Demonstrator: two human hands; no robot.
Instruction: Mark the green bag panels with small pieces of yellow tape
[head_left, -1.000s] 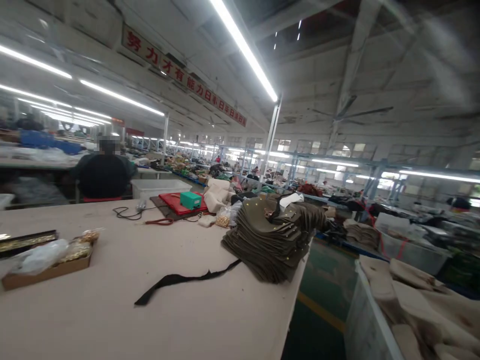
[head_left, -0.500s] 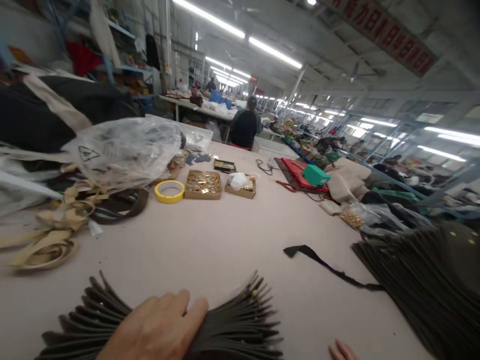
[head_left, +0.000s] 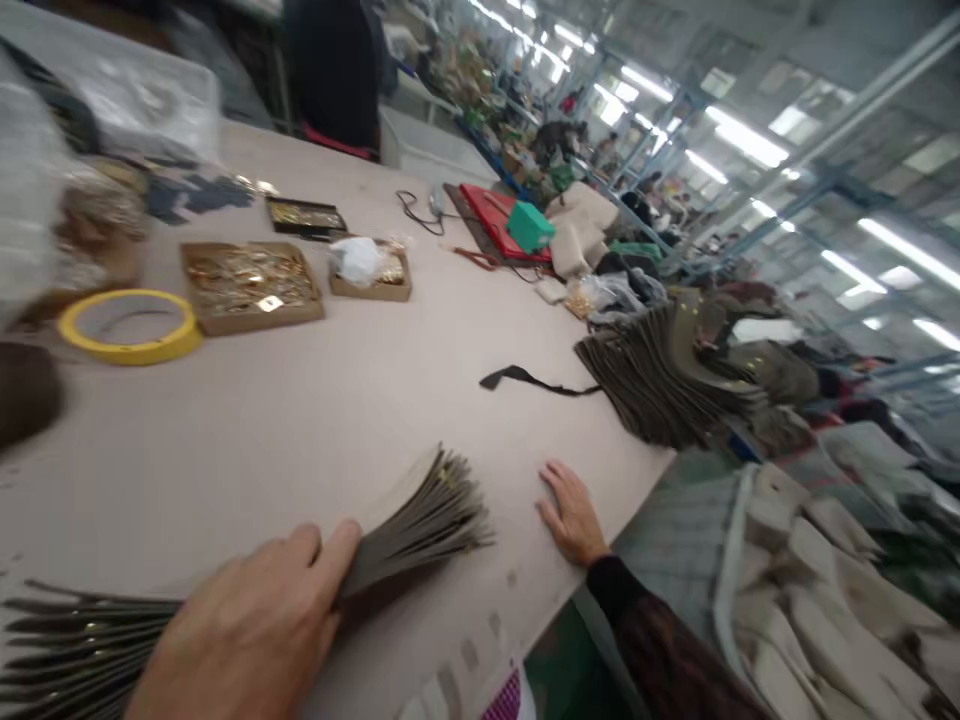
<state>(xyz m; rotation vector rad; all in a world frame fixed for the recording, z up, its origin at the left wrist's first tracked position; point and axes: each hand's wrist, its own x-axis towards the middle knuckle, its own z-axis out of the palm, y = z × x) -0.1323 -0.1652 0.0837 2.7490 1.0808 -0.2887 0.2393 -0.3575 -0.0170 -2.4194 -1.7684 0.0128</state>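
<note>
My left hand (head_left: 247,620) is wrapped round the middle of a bundle of dark olive fabric pieces (head_left: 420,530). Its ends fan out on both sides of the grip, and small brass-coloured spots show on the right end. My right hand (head_left: 571,512) rests on the tabletop near its right edge, fingers apart and holding nothing. Beyond it lies a black strip (head_left: 536,380), which runs to a larger stack of similar dark pieces (head_left: 660,375) at the table's edge.
On the pale table (head_left: 390,390) are a yellow tape roll (head_left: 131,345), a box of brass-coloured metal parts (head_left: 251,285), a smaller box (head_left: 375,285) and a teal box (head_left: 530,227). A bin of beige pieces (head_left: 810,580) stands right of the table. A person (head_left: 334,70) sits beyond.
My view has swung right and down. My right hand has come fully into view on the table. My left hand keeps its hold on the bundle, whose right end is now narrower.
</note>
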